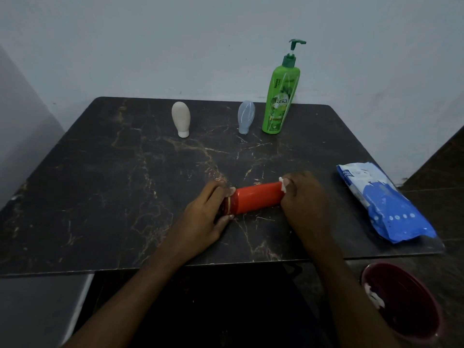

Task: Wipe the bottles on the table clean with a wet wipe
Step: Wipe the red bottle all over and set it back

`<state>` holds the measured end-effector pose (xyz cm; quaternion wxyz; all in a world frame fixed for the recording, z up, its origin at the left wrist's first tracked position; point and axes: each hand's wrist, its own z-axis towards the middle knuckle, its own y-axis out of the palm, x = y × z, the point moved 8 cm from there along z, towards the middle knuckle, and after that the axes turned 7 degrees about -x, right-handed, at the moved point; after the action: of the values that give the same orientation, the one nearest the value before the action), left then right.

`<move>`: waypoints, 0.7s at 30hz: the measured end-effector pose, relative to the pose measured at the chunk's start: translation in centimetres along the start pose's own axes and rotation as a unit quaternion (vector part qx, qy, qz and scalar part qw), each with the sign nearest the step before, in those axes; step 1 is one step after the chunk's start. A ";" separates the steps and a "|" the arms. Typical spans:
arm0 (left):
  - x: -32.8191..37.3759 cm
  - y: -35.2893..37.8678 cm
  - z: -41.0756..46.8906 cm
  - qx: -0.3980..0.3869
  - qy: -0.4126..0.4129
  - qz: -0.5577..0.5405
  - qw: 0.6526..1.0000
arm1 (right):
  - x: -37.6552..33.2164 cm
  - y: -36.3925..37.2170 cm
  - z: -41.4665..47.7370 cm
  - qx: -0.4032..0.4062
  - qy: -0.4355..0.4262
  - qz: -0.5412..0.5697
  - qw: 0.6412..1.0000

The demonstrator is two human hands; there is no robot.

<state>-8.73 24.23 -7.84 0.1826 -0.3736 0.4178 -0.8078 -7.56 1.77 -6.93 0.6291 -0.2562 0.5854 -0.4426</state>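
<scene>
Red bottle (258, 200) on side on desk (113, 197), axis left-right between hands. Left hand (203, 217) curled round cap end; right hand (305, 199) fingers (296, 180) clamp wet wipe (285, 185) round base end.

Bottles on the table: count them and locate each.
4. The red bottle lies at the front, left hand gripping its cap end, right hand pressing a wipe on its base. Beige bottle back left; clear bottle and green pump bottle back right.
</scene>
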 end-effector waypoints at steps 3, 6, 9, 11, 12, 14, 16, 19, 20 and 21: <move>-0.1 -0.1 0.0 0.004 -0.005 0.001 1.000 | -3.7 1.6 -0.9 -0.020 -0.035 -0.021 0.999; -0.2 -0.1 -0.1 0.005 -0.010 -0.007 1.000 | -7.2 2.5 -2.4 -0.009 -0.075 0.024 0.997; -0.3 -0.1 0.0 0.005 -0.013 -0.008 1.000 | -7.9 2.5 -2.6 -0.009 -0.100 0.054 0.993; -0.5 -0.1 0.0 0.008 -0.014 -0.005 1.000 | -6.4 2.6 -1.5 -0.031 -0.090 0.041 0.995; -0.6 -0.1 0.0 0.010 -0.016 -0.002 1.000 | -5.4 2.6 -0.9 -0.038 -0.083 0.020 0.996; -1.0 -0.1 0.0 0.014 -0.025 -0.004 1.000 | -3.2 2.1 0.4 -0.031 -0.062 0.009 0.998; -1.2 -0.2 -0.1 0.025 -0.039 -0.013 0.999 | -0.4 0.8 1.0 -0.004 -0.003 0.088 0.996; -1.4 -0.9 -0.1 0.055 -0.077 -0.025 0.995 | 2.4 -1.1 0.8 0.057 0.047 0.161 0.984; -1.6 -1.1 -0.1 0.064 -0.093 -0.031 0.993 | 2.6 -1.6 0.4 0.067 0.049 0.166 0.983; -1.8 -1.3 -0.1 0.070 -0.108 -0.041 0.991 | 2.5 -1.6 0.1 0.069 0.048 0.174 0.981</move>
<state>-7.59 26.16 -7.64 0.2189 -0.4620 0.3221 -0.7968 -8.07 -1.18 -6.85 0.6839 -0.0852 0.6187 -0.3771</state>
